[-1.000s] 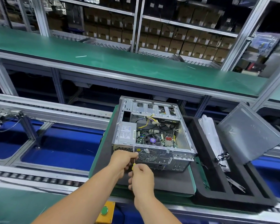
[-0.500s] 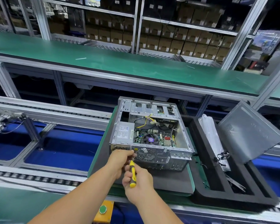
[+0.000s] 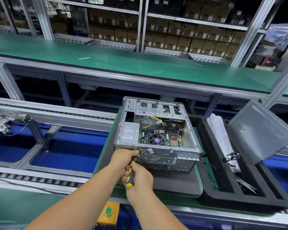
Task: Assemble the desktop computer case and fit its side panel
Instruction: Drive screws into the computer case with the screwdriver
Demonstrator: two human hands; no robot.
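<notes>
An open metal computer case (image 3: 156, 135) lies on its side on a dark mat, its motherboard and fan showing. The grey side panel (image 3: 259, 130) leans at the right in a black foam tray (image 3: 223, 195). My right hand (image 3: 140, 178) grips a yellow-and-black screwdriver (image 3: 130, 175), whose tip points at the case's rear face near the left corner. My left hand (image 3: 123, 159) sits at that corner with fingers curled around the screwdriver's front end.
A yellow box with a green button (image 3: 108, 211) sits at the near edge. A plastic bag (image 3: 219, 131) and black cable (image 3: 232, 157) lie in the foam tray. Roller conveyor rails (image 3: 40, 176) run to the left; a green shelf (image 3: 123, 63) spans behind.
The screwdriver handle has come into clear view as my right hand turned and dropped slightly. My left hand stays at the case's rear corner.
</notes>
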